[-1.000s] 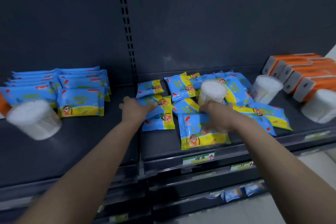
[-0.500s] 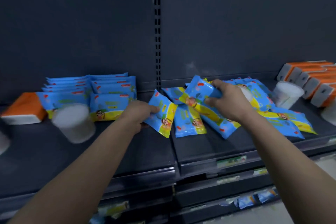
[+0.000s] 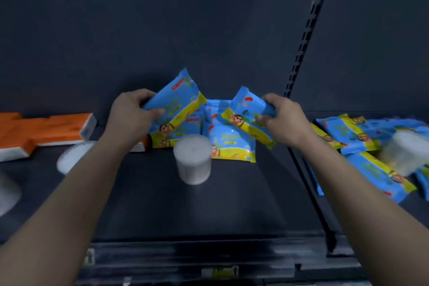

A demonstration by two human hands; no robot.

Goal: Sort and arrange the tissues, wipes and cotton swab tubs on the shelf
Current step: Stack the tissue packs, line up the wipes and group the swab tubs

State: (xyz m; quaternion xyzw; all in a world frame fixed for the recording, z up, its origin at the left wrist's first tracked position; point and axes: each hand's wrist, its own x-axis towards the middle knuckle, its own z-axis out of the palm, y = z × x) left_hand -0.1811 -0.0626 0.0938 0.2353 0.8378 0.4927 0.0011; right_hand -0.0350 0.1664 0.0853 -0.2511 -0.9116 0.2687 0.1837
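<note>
Both wipe packs are now carried over the left shelf bay. One wipe pack (image 3: pixel 178 102) is pinched in the left hand (image 3: pixel 131 114), another pack (image 3: pixel 247 111) in the right hand (image 3: pixel 282 121); their long axes are tilted toward the wipe stack (image 3: pixel 229 139), at twelve o'clock behind the swab tub (image 3: pixel 193 161).

Both your bare forearms reach forward and slightly inward, left hand (image 3: pixel 132 116) curled shut with thumb on top and fingers beneath what it grips, right hand (image 3: pixel 282 118) likewise clenched, knuckles up, both wrists about level and raised, the hands well apart.
</note>
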